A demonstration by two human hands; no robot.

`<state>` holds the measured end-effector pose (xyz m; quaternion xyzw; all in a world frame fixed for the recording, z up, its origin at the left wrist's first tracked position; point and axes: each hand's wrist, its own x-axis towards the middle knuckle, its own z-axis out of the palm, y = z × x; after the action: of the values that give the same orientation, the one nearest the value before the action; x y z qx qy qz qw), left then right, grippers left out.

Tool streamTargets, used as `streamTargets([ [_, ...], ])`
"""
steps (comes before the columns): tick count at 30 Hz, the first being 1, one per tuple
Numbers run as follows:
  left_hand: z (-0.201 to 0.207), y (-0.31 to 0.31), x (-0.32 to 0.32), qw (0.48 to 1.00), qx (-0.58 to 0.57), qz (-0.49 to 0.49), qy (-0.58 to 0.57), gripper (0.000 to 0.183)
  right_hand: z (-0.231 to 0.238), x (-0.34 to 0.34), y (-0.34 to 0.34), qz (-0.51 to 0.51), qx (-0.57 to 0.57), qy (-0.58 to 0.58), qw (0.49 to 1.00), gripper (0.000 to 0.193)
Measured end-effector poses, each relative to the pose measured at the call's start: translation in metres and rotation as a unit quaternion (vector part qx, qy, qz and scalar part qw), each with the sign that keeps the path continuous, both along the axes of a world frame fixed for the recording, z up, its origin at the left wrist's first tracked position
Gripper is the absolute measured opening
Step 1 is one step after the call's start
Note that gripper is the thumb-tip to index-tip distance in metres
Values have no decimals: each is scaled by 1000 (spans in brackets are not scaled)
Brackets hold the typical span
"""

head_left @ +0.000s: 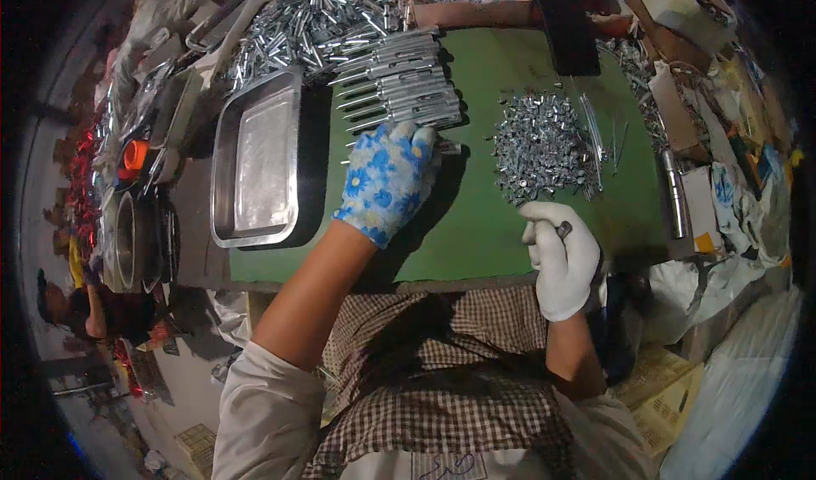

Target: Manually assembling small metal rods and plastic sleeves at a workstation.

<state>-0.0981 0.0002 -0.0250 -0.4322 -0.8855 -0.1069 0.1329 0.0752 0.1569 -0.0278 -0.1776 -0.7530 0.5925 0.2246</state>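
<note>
My left hand (387, 178), in a white glove with blue flowers, lies over the near end of a row of slim, pointed metal parts (399, 81). Its fingers are closed round the nearest ones, whose tips and ends stick out on both sides. Most of what it grips is hidden. At the near edge of a heap of small metal fasteners (540, 144), my right hand (568, 259) wears a plain white glove. Its fingers are curled in, with a small dark round-ended piece (563, 228) showing between them; its kind is unclear.
A shallow metal tray (263, 157) stands left on the green work surface (459, 255). Behind lie a large pile of shiny metal tubes (319, 25) and a dark flat slab (571, 38). Thin rods (591, 132) lie beside the fasteners; a metal cylinder (675, 195) is at the right edge.
</note>
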Motion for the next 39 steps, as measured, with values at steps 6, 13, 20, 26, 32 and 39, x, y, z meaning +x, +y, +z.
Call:
streamTargets([
  [6,4,-28,28,978,170,-2,-118,16,4,6,-2,31,-64,-4,997,22],
  [13,48,-23,67,988,-108,-58,-97,31,27,1,-14,120,-117,-179,970,31],
  [20,43,-39,71,987,-9,-123,-99,41,25,2,-14,142,-139,-131,971,23],
  [26,42,-38,72,963,-4,-115,-243,48,25,1,-14,113,-107,-149,977,18],
  [32,34,-35,69,955,37,-113,-273,47,20,1,-12,81,-71,-135,985,19],
  [39,36,-29,73,955,5,-98,-280,48,9,3,1,10,103,-148,984,17],
])
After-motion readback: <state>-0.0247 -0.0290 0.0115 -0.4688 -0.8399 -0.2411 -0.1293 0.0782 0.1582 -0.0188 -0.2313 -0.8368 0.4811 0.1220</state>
